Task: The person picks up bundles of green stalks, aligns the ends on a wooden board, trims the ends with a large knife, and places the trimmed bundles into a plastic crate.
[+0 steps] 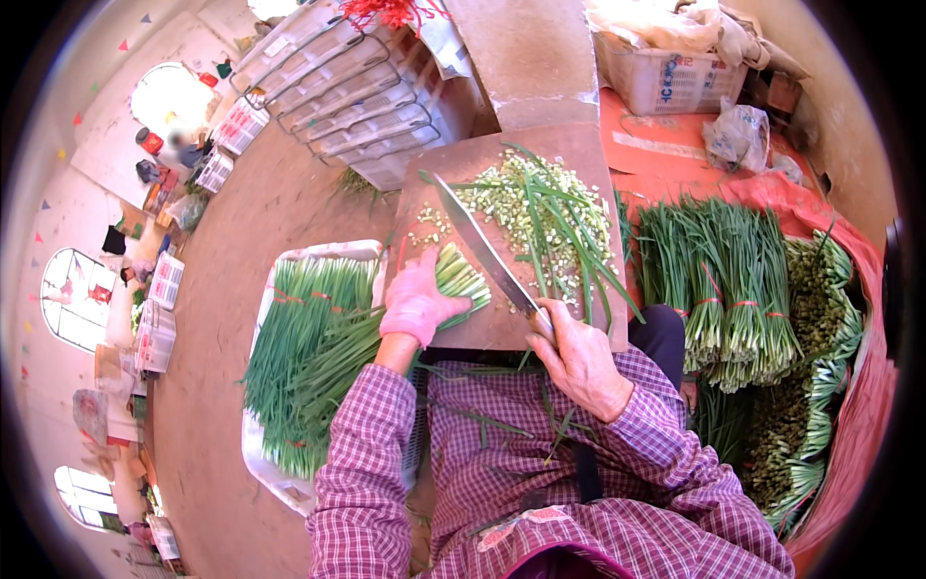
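My left hand [422,301], in a pink glove, is closed around a bunch of garlic chives [461,275]. Their pale trimmed ends lie on the brown cutting board [434,334], while the green leaves trail back over my left forearm's side. In my bare right hand [586,365] is the handle of a large knife [482,246]. Its long blade slants up and left across the board, just right of the bunch's ends. Beyond the blade, chopped white stem pieces [497,196] and loose green leaves [555,222] are spread over the board.
To the left, a white crate [253,452] holds several banded bundles. More tied bundles [738,289] are stacked at right beside red sheeting [858,415]. Stacked white crates [371,116] and a pillar [526,58] stand beyond the board. Someone [188,150] is far off at left.
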The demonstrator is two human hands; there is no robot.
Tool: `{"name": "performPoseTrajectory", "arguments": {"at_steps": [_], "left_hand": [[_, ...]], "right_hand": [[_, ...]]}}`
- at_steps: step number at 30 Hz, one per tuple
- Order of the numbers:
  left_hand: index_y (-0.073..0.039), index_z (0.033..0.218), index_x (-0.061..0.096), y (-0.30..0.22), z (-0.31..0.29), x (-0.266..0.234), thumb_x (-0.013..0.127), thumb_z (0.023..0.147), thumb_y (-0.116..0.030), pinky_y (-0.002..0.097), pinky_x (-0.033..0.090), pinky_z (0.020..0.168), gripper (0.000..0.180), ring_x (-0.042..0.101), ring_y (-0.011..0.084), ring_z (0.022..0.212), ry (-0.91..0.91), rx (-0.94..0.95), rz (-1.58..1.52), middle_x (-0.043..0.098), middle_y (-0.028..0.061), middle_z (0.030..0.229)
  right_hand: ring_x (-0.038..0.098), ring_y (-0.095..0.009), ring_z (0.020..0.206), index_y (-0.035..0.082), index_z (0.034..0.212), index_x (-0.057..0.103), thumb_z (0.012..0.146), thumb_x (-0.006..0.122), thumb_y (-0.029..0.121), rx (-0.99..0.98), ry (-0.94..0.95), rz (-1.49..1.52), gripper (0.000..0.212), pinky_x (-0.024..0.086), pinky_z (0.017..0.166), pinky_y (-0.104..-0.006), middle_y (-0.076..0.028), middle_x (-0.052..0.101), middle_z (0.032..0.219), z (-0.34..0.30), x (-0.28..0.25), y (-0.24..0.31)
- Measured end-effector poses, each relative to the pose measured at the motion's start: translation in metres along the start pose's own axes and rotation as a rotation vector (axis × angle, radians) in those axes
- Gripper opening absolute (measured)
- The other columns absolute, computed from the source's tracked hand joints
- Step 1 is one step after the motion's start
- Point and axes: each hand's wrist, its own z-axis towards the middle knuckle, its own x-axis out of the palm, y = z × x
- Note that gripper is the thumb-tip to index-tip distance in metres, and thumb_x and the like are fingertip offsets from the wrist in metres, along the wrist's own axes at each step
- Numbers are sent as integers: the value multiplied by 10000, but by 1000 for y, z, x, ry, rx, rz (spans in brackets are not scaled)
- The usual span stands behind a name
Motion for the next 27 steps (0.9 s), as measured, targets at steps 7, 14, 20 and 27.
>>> {"name": "performPoseTrajectory", "arguments": {"at_steps": [7, 14, 20, 27], "left_hand": [[-81, 1388, 414, -7, -5, -1, 826, 562, -517, 421, 428, 990, 1021, 540, 353, 1169, -22, -15, 76, 573, 210, 1231], [-57, 1380, 391, -19, -4, 0, 856, 536, -501, 423, 438, 993, 1060, 523, 348, 1192, 31, -95, 157, 555, 199, 1256], [-98, 1364, 383, -21, -1, 3, 840, 576, -488, 428, 461, 956, 990, 540, 317, 1168, 63, -111, 192, 547, 152, 1243], [-90, 1320, 408, -23, -2, 4, 828, 589, -486, 411, 469, 946, 931, 549, 318, 1153, 62, -106, 235, 557, 150, 1222]], "right_hand": [[657, -362, 725, 52, 1178, 453, 886, 618, 187, -46, 80, -166, 361, 505, 577, -463, -176, 649, 871, 2, 13, -10], [631, -385, 659, 55, 1133, 452, 881, 612, 182, -24, 62, -253, 324, 496, 549, -483, -166, 619, 825, -1, 21, -13], [634, -391, 670, 54, 1119, 446, 876, 618, 177, -9, 77, -232, 321, 495, 552, -488, -171, 625, 820, -3, 18, -15], [629, -397, 627, 41, 1016, 432, 895, 595, 191, 39, 175, -253, 253, 480, 546, -512, -189, 616, 664, 4, 6, -9]]}}
